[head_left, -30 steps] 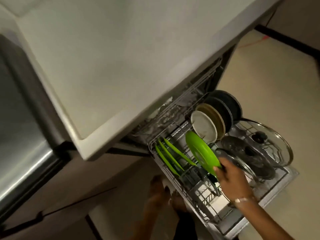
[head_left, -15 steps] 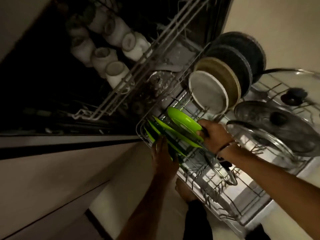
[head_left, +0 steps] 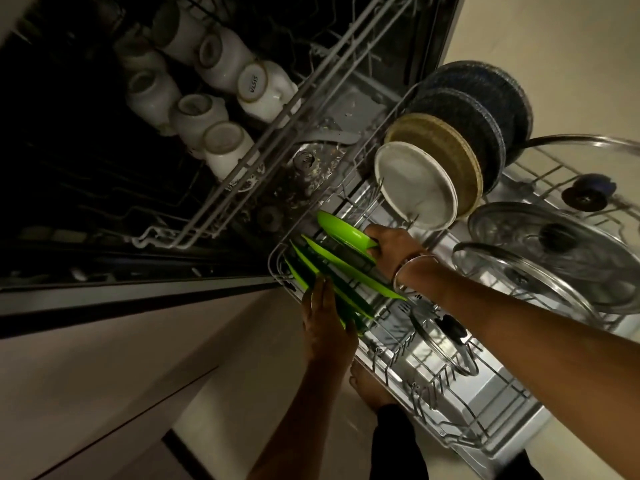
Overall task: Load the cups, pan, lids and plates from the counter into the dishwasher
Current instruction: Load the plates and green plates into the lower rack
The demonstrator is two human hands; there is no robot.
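The dishwasher's lower rack [head_left: 446, 434] is pulled out. My right hand [head_left: 391, 247] grips the rim of a green plate [head_left: 341, 230], which stands tilted in the rack's near-left corner. Three more green plates [head_left: 349, 271] stand in slots just below it. My left hand [head_left: 325, 323] lies with straight fingers against the outermost green plate at the rack's edge. A white plate [head_left: 415, 183], a tan plate [head_left: 446, 150] and two dark plates [head_left: 485, 98] stand in a row behind. Glass lids [head_left: 561, 251] lie on the right. White cups [head_left: 221, 81] sit upside down in the upper rack.
The upper rack [head_left: 242, 188] overhangs the dark tub on the left. A cabinet front [head_left: 104, 358] runs along the lower left. My bare foot [head_left: 370, 389] stands on the pale floor beside the rack. A small lid [head_left: 446, 337] leans in the rack's near part.
My right hand has pushed the green plate deeper into its slot beside the other green plates. My left hand stays against the outer plate.
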